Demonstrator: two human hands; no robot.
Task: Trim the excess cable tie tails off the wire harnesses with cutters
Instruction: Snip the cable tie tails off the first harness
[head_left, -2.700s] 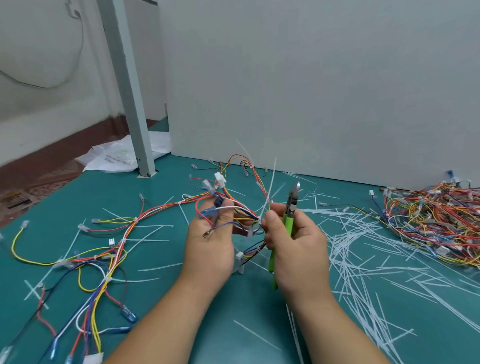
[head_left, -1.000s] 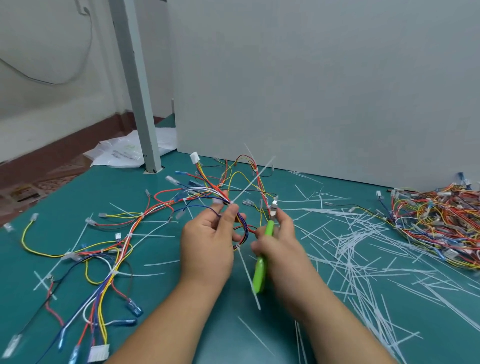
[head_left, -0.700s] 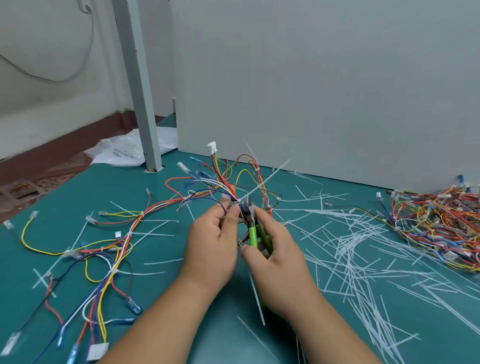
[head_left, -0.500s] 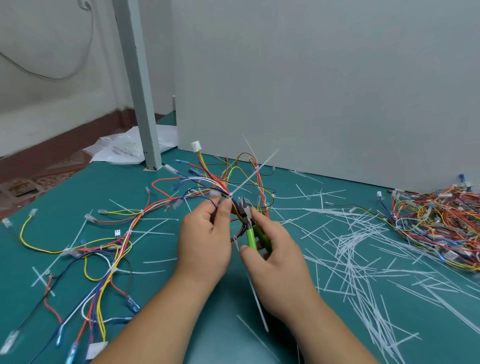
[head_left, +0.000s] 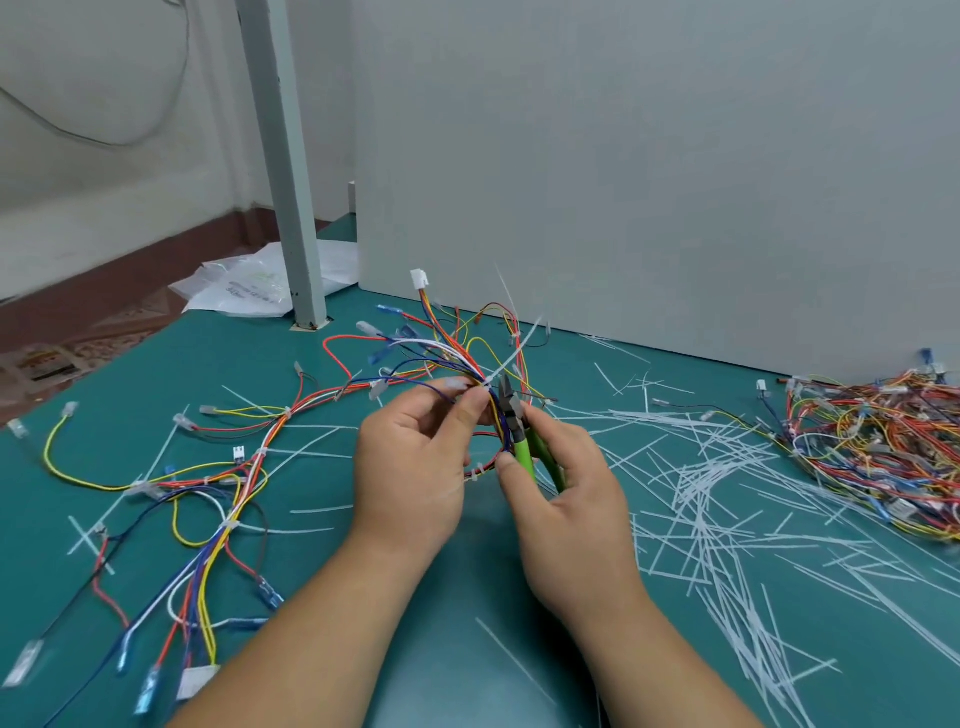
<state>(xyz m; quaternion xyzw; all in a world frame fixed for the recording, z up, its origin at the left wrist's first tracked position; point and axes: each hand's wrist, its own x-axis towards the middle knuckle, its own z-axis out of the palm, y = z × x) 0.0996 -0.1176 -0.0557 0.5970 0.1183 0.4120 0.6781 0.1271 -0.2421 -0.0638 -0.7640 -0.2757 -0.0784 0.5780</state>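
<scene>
Trimming this cable tie tail (head_left: 515, 351) well calls, by my judgement, for laying the flat side of the cutters (head_left: 510, 406) flush against the tie's head, well clear of the coloured wires, before squeezing, so no sharp stub is left and no insulation is nicked. The left hand (head_left: 410, 467) pinches the harness (head_left: 447, 356) between thumb and fingers right at the tie, holding it up off the worktop (head_left: 363, 649), to the right of the grey post (head_left: 283, 208) and nearer the camera than it. The right hand (head_left: 566, 493) is wrapped round the green handles, with the nose of the tool touching or just beside the bundle, where the white tail rises slantwise. The handles look spread, so the cut seems not yet made. A steady pinch close to the tie should stop the wires sliding into the blades. Whether the blades have the tail between them cannot be made out, for the left fingertips and crossing wires hide the tie's head. A second white tail stands behind the first, and which tie it belongs to is unclear. Far to the right of the post a pile of harnesses (head_left: 872, 431) runs off the frame edge, so its extent is unknown. Loose cut tails (head_left: 701, 493) lie between it and the hands.
</scene>
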